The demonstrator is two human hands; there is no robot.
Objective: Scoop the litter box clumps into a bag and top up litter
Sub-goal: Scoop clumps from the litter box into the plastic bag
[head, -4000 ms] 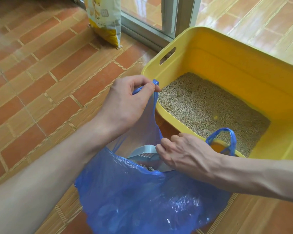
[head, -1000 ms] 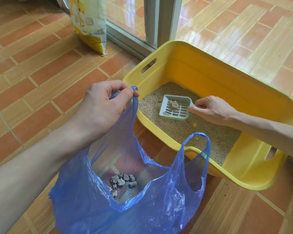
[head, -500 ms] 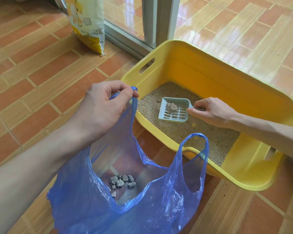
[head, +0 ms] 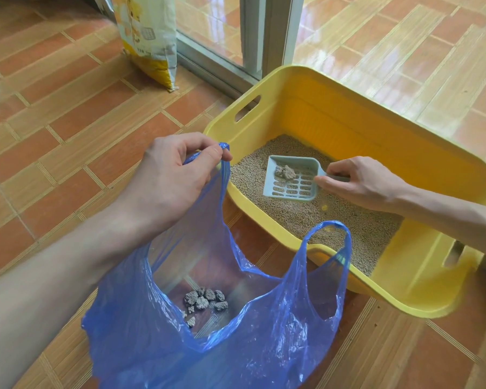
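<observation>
Head view: right hand (head: 361,185) pinches the handle of the pale blue slotted scoop (head: 291,177), thumb and fingers curled round it, with the scoop pan held over the litter (head: 306,211) inside the yellow litter box (head: 404,282). 1 grey clump (head: 284,172) sits near the back wall of the pan; loose granules show through the slots. Left hand (head: 170,181) pinches 1 handle loop of the blue bag (head: 236,327) between thumb and fingers, lifting that side so the mouth stays wide; the other loop (head: 330,242) stands free against the box's near rim. A small pile of clumps (head: 205,300) lies at the bag bottom, which rests on the tiled floor (head: 54,122). Judgement: step in hand is carrying a sifted clump to the bag. To do it well: shake out loose grains over the box first, keep the pan level while crossing the rim, lower it well inside the bag mouth, then tip. Risk: thin film may sag shut if the left lift slackens. Litter sack (head: 149,37) stands by the door frame, untouched; top-up not yet begun.
</observation>
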